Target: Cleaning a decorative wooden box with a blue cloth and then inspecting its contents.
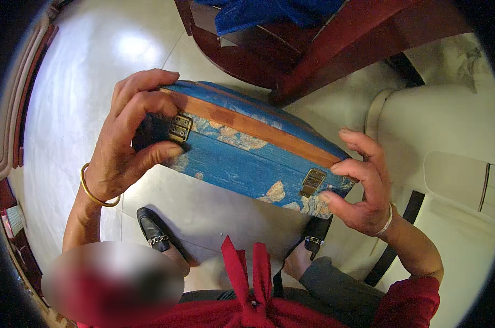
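Observation:
A blue box (235,160) with a pale floral pattern hangs in the air before me, its left end higher in the picture than its right. An orange-brown strip (255,129) runs along its long edge. My left hand (136,110) grips the left end, thumb beside a dark metal hinge (180,128) held by small screws. At the opposite end, my right hand (360,184) holds the corner, with its thumb below a second metal fitting (313,182). The lid seam looks closed. The far side of the box is hidden.
Dark red wooden furniture (333,49) with a blue cloth (272,16) on it stands ahead. A cushioned seat (17,94) lies along the left rim. On the right is a large pale object (436,123). My black shoes (151,225) rest on the light tiled floor (75,123).

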`<action>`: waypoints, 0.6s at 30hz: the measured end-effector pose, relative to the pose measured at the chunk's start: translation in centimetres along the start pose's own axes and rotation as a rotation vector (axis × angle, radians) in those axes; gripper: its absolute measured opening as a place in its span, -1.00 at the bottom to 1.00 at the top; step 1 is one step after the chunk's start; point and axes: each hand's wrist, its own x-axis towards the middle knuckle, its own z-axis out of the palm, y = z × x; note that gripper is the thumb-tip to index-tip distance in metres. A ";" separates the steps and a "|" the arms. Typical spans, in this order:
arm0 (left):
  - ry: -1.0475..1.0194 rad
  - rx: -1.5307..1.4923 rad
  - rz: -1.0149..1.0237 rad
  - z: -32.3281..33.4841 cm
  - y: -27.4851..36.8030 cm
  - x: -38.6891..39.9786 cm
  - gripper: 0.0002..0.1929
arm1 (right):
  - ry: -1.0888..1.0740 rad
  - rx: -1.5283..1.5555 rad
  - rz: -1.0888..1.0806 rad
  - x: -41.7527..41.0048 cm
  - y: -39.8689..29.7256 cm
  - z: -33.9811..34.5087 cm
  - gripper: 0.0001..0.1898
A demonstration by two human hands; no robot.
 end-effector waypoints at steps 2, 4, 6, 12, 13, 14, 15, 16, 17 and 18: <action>0.018 0.059 0.027 0.1 -0.1 0.2 -0.51 | -0.003 0.022 -0.004 0.2 0.0 0.1 -0.48; 0.040 0.122 0.052 0.2 -0.2 0.1 -0.51 | -0.007 -0.012 -0.071 0.7 0.0 0.2 -0.54; 0.086 0.197 0.089 0.2 -0.1 -0.1 -0.50 | -0.004 -0.034 -0.108 1.2 -0.1 0.1 -0.55; 0.170 0.439 0.106 0.5 1.3 -0.3 -0.49 | -0.044 -0.143 -0.171 2.5 -0.7 -0.5 -0.54; 0.170 0.439 0.108 0.8 1.9 -0.4 -0.49 | -0.081 -0.186 -0.184 2.5 -0.8 -0.6 -0.54; 0.147 0.440 0.175 1.3 2.5 -0.4 -0.48 | -0.080 -0.188 -0.181 2.4 -0.9 -0.6 -0.54; 0.122 0.443 0.240 1.8 3.1 -0.3 -0.48 | -0.103 -0.158 -0.151 2.3 -1.1 -0.6 -0.54; 0.098 0.356 0.311 2.5 3.9 0.2 -0.50 | -0.126 -0.129 -0.125 2.2 -1.3 -0.6 -0.54; 0.042 0.319 0.320 3.3 4.8 0.4 -0.47 | -0.124 -0.129 -0.127 2.2 -1.5 -0.5 -0.54; 0.039 0.256 0.330 4.4 5.5 0.8 -0.47 | -0.097 -0.081 -0.075 2.2 -1.5 -0.4 -0.56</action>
